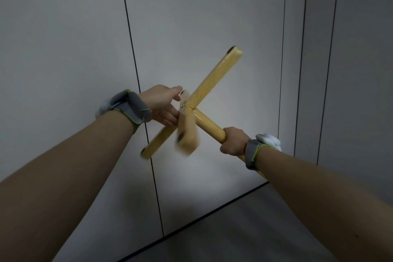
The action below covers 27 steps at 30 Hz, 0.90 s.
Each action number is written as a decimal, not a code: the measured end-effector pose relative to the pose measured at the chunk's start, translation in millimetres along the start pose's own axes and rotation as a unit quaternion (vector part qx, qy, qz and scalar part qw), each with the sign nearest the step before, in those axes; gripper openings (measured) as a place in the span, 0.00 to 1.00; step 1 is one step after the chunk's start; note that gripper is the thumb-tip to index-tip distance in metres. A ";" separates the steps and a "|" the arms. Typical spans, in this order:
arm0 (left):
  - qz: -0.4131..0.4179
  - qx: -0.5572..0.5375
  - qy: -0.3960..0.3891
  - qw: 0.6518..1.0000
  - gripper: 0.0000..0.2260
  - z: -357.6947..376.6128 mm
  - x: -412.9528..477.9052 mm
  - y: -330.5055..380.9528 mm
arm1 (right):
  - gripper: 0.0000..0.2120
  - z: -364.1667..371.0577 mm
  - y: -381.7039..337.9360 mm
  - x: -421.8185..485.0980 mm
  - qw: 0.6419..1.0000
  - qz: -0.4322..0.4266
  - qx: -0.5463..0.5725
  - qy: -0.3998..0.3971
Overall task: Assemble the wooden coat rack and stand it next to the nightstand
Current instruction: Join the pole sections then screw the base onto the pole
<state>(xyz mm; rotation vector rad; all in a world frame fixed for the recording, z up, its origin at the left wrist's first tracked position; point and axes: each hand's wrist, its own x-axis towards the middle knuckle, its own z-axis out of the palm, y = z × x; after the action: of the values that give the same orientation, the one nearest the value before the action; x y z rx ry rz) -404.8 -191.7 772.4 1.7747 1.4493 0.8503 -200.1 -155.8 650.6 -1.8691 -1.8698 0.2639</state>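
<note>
I hold a yellow wooden coat rack part in the air before a pale wall. My right hand (232, 141) is wrapped around the round pole (209, 124). At the pole's far end sits the cross-shaped base: one long bar (214, 76) runs from upper right to lower left, and a second bar (187, 134) is blurred, pointing toward me. Dark pads show at the bar ends. My left hand (163, 105) rests against the centre of the cross, fingers on the blurred bar beside a metal fitting (182, 104). Both wrists wear grey straps.
Pale wall panels (202, 17) with thin dark vertical seams fill the view. A dark line (212, 212) marks where the wall meets the grey floor (244, 236) at the bottom. No nightstand is in view.
</note>
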 end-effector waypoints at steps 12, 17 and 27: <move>0.091 -0.165 0.022 0.982 0.21 1.8 6.8 6.1 | 0.12 4.2 -0.9 -0.4 1.000 -0.003 -0.002 -0.014; 0.092 -0.150 0.007 0.984 0.21 -2.4 2.2 7.1 | 0.13 3.5 -0.6 0.4 1.000 -0.003 -0.006 -0.006; 0.016 0.003 0.020 1.000 0.22 5.6 9.9 -6.2 | 0.13 -2.5 1.5 -0.5 1.000 0.003 0.000 -0.005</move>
<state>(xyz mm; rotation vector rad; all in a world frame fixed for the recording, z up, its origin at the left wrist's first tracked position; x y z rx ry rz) -401.9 -181.6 764.8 1.7989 1.4541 0.9036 -197.6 -156.7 652.0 -1.8776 -1.8699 0.2758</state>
